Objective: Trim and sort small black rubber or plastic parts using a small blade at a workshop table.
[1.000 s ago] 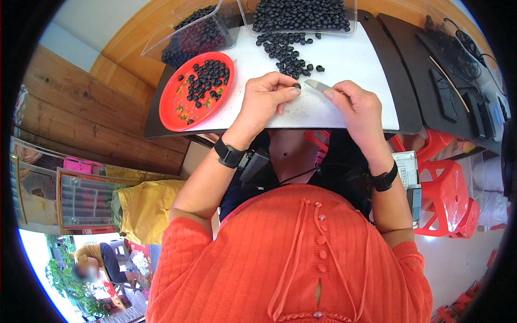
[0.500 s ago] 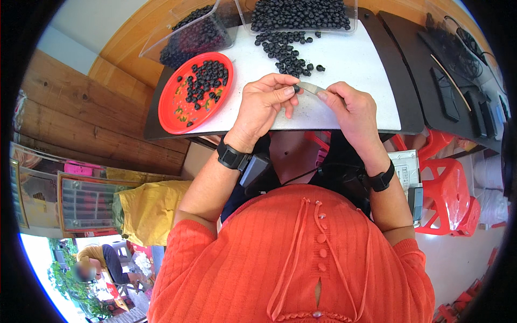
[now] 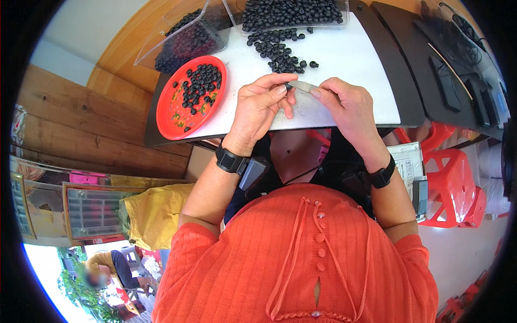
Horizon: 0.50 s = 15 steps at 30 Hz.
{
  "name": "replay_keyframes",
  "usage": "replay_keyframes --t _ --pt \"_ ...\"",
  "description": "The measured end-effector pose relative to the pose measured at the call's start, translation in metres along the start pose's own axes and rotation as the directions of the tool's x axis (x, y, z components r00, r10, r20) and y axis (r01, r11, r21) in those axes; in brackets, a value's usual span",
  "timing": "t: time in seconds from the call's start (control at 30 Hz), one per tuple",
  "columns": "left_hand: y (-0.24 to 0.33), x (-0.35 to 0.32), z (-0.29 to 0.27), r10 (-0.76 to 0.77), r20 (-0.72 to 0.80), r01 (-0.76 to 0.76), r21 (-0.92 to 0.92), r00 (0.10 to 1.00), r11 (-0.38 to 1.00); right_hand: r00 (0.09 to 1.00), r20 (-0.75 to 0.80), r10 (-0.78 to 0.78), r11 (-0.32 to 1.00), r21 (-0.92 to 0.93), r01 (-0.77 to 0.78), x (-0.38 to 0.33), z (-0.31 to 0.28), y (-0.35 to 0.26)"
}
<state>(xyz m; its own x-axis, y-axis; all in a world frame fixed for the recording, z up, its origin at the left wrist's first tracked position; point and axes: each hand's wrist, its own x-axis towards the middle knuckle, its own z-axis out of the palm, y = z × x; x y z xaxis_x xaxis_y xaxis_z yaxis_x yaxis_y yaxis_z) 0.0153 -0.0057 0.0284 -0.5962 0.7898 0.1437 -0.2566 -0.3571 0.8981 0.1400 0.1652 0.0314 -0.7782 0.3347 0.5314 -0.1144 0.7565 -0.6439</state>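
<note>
My left hand [image 3: 253,107] pinches a small black round piece [image 3: 288,86] between thumb and index finger, partly hidden by the fingertips. In my right hand [image 3: 349,107] is a thin flat metal blade [image 3: 303,85], gripped between thumb and bent fingers; its tip meets the piece. Both hands are above the front of a white board [image 3: 355,70]. Beyond them lies a loose pile of similar black pieces [image 3: 277,54]. To the left, a red plate [image 3: 163,121] with a printed pattern holds several more.
Two clear plastic bins stand at the back, the left one [image 3: 212,43] tilted and the other [image 3: 344,19] full of black pieces. A dark table [image 3: 401,40] on the right bears a phone-like device [image 3: 445,89] and a thin stick. Red stools [image 3: 449,183] are at right; a person [image 3: 116,269] sits far left.
The view has shifted slightly. My hands keep the same grip, with the blade and the black piece still together and the blade's angle slightly changed.
</note>
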Motion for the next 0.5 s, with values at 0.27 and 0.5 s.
replay_keyframes --t 0.27,0.5 --pt "-0.0009 -0.0006 0.0012 0.038 -0.016 -0.038 0.001 0.999 0.999 0.999 0.002 -0.051 0.999 0.017 0.051 0.0005 0.0004 0.0025" --pt "-0.0059 -0.0024 0.0024 0.089 -0.05 -0.085 0.061 0.995 0.994 0.997 0.016 -0.08 0.996 -0.045 0.081 0.0001 0.0021 0.0013"
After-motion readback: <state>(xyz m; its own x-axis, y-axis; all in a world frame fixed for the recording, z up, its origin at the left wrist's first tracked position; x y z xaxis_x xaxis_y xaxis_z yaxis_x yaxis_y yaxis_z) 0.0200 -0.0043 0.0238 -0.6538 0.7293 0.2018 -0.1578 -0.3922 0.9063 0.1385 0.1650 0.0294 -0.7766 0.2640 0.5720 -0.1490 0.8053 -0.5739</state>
